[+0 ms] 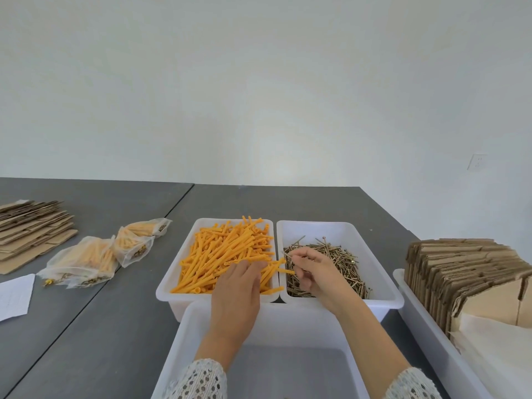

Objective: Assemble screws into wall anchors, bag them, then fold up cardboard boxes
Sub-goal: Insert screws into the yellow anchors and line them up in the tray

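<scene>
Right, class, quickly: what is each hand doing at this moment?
Left hand: fingers reach into the orange wall anchors; grip cannot be told.
Right hand: over the screws, pinching a screw.

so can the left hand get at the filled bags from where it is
Probably yes. The left hand is over the anchor bin, and the filled bags lie on open table to its left with nothing between them.

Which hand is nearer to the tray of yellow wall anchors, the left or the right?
Left. The left hand reaches into the tray of yellow wall anchors, fingers among them. The right hand is over the neighbouring tray of screws, pinching a screw.
</scene>
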`<state>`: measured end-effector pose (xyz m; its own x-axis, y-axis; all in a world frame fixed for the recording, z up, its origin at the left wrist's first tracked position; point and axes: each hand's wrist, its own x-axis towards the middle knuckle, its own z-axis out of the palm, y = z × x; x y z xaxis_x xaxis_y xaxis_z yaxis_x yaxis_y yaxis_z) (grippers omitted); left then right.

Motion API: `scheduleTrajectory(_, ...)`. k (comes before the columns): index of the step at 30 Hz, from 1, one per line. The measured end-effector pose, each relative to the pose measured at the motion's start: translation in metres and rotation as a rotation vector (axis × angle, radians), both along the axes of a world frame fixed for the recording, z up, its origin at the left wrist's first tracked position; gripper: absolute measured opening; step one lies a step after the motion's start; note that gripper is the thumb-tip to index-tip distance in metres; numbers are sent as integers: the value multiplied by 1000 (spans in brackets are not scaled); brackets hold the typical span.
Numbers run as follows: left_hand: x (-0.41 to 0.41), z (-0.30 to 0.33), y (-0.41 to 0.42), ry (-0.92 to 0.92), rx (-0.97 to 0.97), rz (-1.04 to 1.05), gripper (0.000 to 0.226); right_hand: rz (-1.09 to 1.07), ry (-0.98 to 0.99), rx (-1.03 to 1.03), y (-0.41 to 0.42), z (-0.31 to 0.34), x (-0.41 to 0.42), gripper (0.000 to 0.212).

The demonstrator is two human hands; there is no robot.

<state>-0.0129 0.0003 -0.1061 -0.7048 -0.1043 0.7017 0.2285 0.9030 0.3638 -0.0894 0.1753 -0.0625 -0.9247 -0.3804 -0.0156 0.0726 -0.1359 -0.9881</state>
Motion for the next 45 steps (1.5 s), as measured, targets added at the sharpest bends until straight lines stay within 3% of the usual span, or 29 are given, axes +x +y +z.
scheduleTrajectory(3, -2, -2, 0, 2, -55, 51, 26, 214, 60, 118, 3, 1, 1, 16)
scheduleTrajectory(6, -2, -2, 1, 25, -56, 78, 33, 286, 118, 218, 5, 0, 2, 18)
scheduleTrajectory(18, -5, -1, -1, 15, -52, 98, 25, 191, 76, 135, 5, -3, 1, 20)
scheduleTrajectory(31, 0, 4, 4, -25, -96, 11, 32, 202, 175, 261, -1, -1, 9, 12)
scheduleTrajectory(38, 4, 13, 22, -33, -88, -60, 19, -35, 174, 227, -16, 9, 17, 43)
scheduleTrajectory(42, 8, 19, 29, -39, 42, -60, 23, -4, 64, -42, -18, 22, 24, 58)
scheduleTrajectory(45, 8, 22, 36, -29, 99, -135, 22, -3, 6, -93, -21, 25, 24, 67)
